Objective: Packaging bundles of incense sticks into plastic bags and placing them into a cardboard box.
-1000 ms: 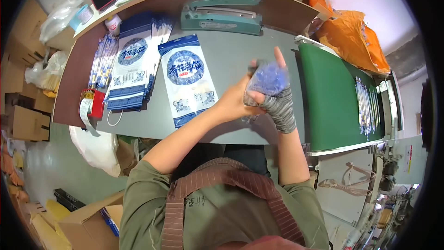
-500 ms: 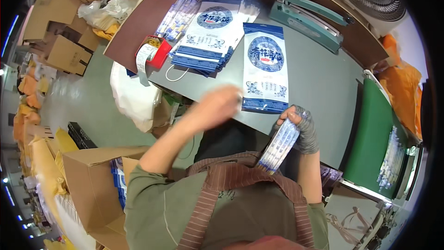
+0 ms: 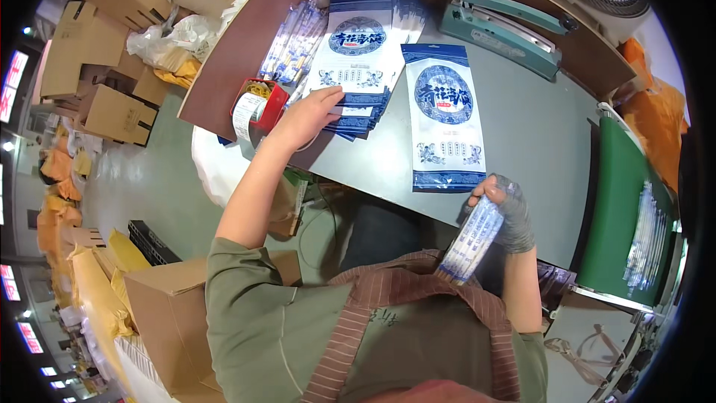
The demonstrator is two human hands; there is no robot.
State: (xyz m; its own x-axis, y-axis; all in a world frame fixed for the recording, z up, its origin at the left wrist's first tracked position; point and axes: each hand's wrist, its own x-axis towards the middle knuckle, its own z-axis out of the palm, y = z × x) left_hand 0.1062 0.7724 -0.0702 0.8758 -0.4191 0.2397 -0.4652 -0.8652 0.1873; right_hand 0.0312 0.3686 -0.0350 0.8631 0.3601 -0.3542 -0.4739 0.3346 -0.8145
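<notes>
My left hand (image 3: 309,116) lies with its fingers stretched out over the lower part of a fanned stack of blue-and-white plastic bags (image 3: 361,63). Whether it pinches the top bag, I cannot tell. Wrapped in a grey covering, my right hand (image 3: 509,213) is closed around a bundle of slim sticks in blue-and-white wrappers (image 3: 471,242), held upright at the table's near edge. Just beyond that hand a single flat bag (image 3: 446,119) with a round blue print rests on the grey table (image 3: 522,119). More wrapped sticks (image 3: 294,41) are piled left of the stack.
A red box (image 3: 274,101) of rubber bands and a label roll (image 3: 247,113) sit at the table's left edge. At the back is a green bag sealer (image 3: 503,33). On the right, a green surface (image 3: 615,209) carries more wrapped sticks. An open carton (image 3: 175,313) stands lower left.
My left hand has moved left and away from me, from above the table's near edge onto the bag stack. My right hand still holds the stick bundle. The whole view has shifted slightly.
</notes>
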